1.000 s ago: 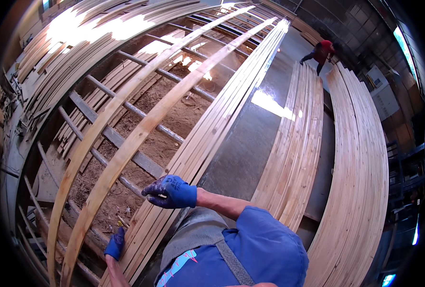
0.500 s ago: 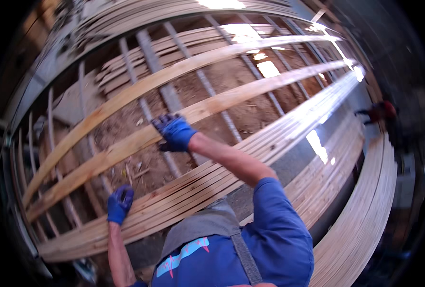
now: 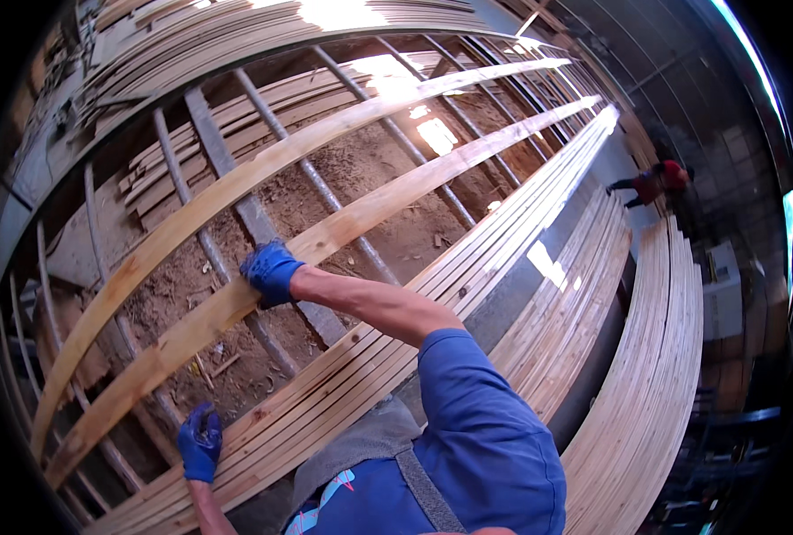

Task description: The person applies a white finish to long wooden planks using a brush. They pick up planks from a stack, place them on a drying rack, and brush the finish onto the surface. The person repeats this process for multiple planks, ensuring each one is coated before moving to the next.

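Both my hands wear blue work gloves. My right hand (image 3: 271,273) is closed across a long pale wooden board (image 3: 354,219), its fingers over the far edge and the thumb at the near side. That board lies across a row of metal rollers (image 3: 377,259). My left hand (image 3: 201,441) is at the far edge of the near stack of boards (image 3: 325,383), fingers loosely bent and apart, with nothing seen in them. Farther off, a second single board (image 3: 316,134) runs roughly parallel, also across the rollers.
Sawdust and wood scraps (image 3: 236,343) cover the ground beneath the rollers. To my right lie more board stacks (image 3: 646,383). Another stack (image 3: 262,31) stands beyond the frame's far rail (image 3: 182,89). A person in red (image 3: 650,185) is at the far right.
My view has shifted, so most things appear farther left. My right hand has moved left relative to the rollers, still at the board. My left hand remains by the near stack.
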